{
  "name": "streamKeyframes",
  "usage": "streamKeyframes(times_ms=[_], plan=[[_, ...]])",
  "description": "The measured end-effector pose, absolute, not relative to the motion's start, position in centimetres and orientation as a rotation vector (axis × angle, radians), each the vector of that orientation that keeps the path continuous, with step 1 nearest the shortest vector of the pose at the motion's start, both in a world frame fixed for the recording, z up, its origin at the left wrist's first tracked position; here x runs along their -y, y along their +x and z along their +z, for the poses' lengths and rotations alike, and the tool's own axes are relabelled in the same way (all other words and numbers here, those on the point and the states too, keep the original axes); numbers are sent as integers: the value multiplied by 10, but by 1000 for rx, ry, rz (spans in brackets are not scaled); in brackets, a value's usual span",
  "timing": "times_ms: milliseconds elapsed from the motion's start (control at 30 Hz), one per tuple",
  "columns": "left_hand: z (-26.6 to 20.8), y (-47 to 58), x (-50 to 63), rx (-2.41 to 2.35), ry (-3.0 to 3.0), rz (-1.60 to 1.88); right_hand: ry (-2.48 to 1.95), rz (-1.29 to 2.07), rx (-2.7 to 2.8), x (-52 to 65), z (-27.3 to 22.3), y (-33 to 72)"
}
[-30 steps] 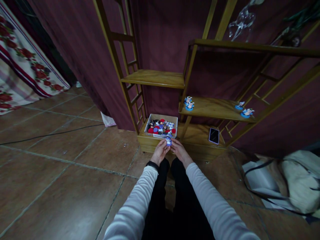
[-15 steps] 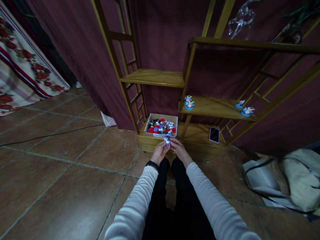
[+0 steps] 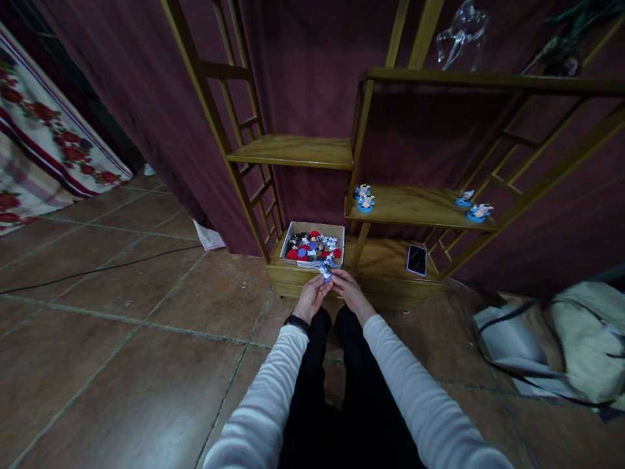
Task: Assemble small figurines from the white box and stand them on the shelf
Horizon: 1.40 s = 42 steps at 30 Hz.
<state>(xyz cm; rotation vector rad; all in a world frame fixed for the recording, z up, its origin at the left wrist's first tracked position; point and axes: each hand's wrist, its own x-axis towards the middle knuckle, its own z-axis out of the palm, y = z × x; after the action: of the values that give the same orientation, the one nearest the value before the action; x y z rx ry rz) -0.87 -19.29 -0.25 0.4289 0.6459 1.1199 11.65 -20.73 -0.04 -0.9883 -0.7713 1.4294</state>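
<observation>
A small white-and-purple figurine (image 3: 325, 274) is held between the fingertips of both hands, just in front of a cardboard box. My left hand (image 3: 311, 297) grips it from the left, fingers closed. From the right, my right hand (image 3: 349, 290) pinches it too. The open box (image 3: 290, 237) sits on the low wooden base of the shelf unit and holds several figurines with red, purple and dark parts. Pairs of figurines on blue bases stand on the middle shelf: one pair (image 3: 365, 202) at its left end, another (image 3: 479, 212) at its right end.
A phone or tablet (image 3: 416, 260) lies on the base board (image 3: 385, 254), right of the box. A higher shelf (image 3: 297, 151) is on the left. A clear glass horse (image 3: 463, 36) stands on the upper right shelf. A pale bag (image 3: 588, 339) rests on the tiled floor, and a cable (image 3: 105, 268) runs leftward.
The view has shifted slightly, so the shelf unit appears a little further left. Both hands still hold the figurine, which looks turned slightly.
</observation>
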Motion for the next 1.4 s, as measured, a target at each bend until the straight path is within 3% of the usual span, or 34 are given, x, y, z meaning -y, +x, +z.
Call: streamKeyframes(times_ms=[833,1200,1400], plan=[[-10,7,197,-843,600,1224,-1301,803,1219,206,-14,121],[-18,10,194,-988,765,1268,-1429,716,1359,203,-18,122],[-24,10,192,-1001,838,1300,-1343,882,1271,201,-24,120]])
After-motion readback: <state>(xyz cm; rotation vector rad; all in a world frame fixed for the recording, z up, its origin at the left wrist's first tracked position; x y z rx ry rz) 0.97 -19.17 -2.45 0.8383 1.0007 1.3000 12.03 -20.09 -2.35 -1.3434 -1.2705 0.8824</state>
